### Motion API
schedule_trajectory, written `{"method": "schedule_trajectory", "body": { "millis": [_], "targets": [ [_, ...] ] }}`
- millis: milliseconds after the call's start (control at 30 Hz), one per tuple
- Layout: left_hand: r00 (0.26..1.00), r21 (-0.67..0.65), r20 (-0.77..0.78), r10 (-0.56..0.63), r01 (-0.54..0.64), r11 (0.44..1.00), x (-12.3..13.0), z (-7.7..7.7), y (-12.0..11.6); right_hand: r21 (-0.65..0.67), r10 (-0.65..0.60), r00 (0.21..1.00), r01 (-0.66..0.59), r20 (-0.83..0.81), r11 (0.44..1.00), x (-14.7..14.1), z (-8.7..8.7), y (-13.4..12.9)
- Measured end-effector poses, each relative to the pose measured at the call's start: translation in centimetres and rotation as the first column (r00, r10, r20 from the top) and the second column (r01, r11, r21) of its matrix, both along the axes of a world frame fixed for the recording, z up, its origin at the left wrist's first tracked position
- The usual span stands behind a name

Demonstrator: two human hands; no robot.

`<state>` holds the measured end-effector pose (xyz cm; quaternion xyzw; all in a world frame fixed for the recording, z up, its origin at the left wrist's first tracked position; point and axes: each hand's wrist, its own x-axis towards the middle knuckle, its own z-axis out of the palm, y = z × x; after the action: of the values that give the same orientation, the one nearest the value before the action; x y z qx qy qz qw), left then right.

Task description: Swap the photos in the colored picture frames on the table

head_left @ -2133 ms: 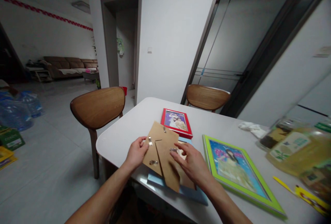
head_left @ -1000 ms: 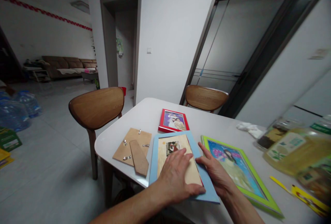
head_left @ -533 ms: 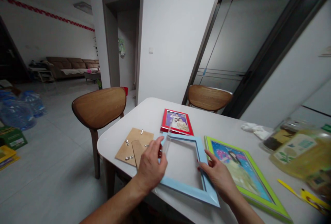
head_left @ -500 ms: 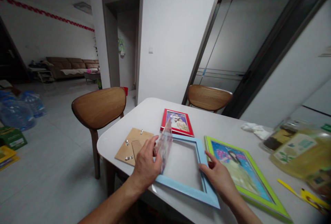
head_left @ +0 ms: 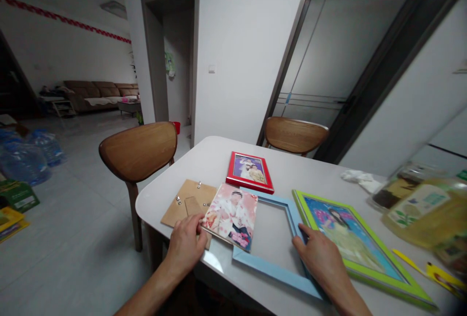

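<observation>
My left hand [head_left: 188, 237] is closed on the left edge of a pink photo [head_left: 232, 216], which lies face up, partly over the backing board and partly over a light-blue picture frame. With fingers and thumb, my right hand [head_left: 318, 253] grips the right side of that blue picture frame [head_left: 272, 268], whose middle is bare. Under and left of the photo is a brown backing board [head_left: 195, 192] with metal clips. Behind the blue frame sits a red picture frame [head_left: 268, 175] with a photo in it. A lime-green picture frame [head_left: 392, 270] lies right of my right hand.
On the white table [head_left: 207, 153] at the right are a large bottle of yellow liquid [head_left: 419, 211], a dark-filled container [head_left: 392, 189], a crumpled tissue [head_left: 359, 179] and a yellow tool [head_left: 408, 261]. Wooden chairs [head_left: 140, 153] stand at the table's left and far side.
The photo has tipped from nearly upright to lying flat, face up, as my left hand moved left. The blue frame and my right hand have shifted right; the green frame has slid slightly right.
</observation>
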<state>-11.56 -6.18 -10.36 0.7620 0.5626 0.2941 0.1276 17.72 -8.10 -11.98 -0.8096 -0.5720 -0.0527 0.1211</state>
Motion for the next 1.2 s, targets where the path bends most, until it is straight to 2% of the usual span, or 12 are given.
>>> {"method": "schedule_trajectory", "body": {
  "millis": [200, 333, 433, 600, 767, 867, 933, 1000, 1100, 1167, 1200],
  "targets": [
    [0.993, 0.081, -0.098, -0.059, 0.067, 0.995, 0.9, 0.7, -0.1, 0.034, 0.091, 0.996, -0.091, 0.024, 0.995, -0.1, -0.6, 0.1],
    [0.974, 0.109, -0.134, -0.181, 0.196, 0.975, 1.6, 0.7, 0.1, 0.047, 0.083, 0.996, -0.084, 0.024, 0.995, -0.3, -0.8, 0.4],
    [0.947, 0.070, -0.197, -0.254, 0.272, 0.960, 2.3, 0.5, 0.3, 0.048, 0.077, 0.997, -0.077, 0.016, 0.996, -0.4, -0.8, 0.6],
    [0.913, 0.027, -0.260, -0.315, 0.333, 0.942, 3.5, 0.3, 0.8, 0.050, 0.086, 0.993, -0.082, -0.076, 0.995, -0.5, -0.4, 0.7],
    [0.889, 0.000, -0.269, -0.369, 0.384, 0.924, 4.4, -0.9, 1.7, 0.089, 0.095, 0.991, -0.087, -0.093, 0.992, -1.4, -0.4, 0.7],
    [0.901, 0.015, -0.242, -0.361, 0.375, 0.927, 4.4, -1.4, 2.2, 0.086, 0.095, 0.990, -0.086, -0.102, 0.993, -1.7, -0.4, 0.5],
    [0.921, 0.062, -0.184, -0.344, 0.361, 0.931, 4.0, -0.9, 2.6, 0.087, 0.099, 0.987, -0.089, -0.126, 0.992, -1.7, -0.3, 0.4],
    [0.945, 0.130, -0.067, -0.319, 0.325, 0.937, 3.5, 0.5, 2.9, 0.138, 0.121, 0.981, -0.099, -0.154, 0.985, -1.9, 0.2, 0.3],
    [0.951, 0.182, 0.233, -0.205, 0.165, 0.969, 3.0, 3.0, 3.1, 0.282, 0.211, 0.938, -0.131, -0.275, 0.950, -3.0, 1.3, 0.1],
    [0.865, 0.121, 0.485, -0.127, 0.077, 0.990, 3.5, 4.2, 2.8, 0.325, 0.282, 0.841, -0.136, -0.462, 0.936, -4.3, 2.0, 0.1],
    [0.782, 0.065, 0.614, -0.103, 0.080, 0.995, 3.9, 4.4, 2.5, 0.322, 0.299, 0.755, -0.123, -0.584, 0.939, -5.0, 2.3, 0.2]
  ]
}}
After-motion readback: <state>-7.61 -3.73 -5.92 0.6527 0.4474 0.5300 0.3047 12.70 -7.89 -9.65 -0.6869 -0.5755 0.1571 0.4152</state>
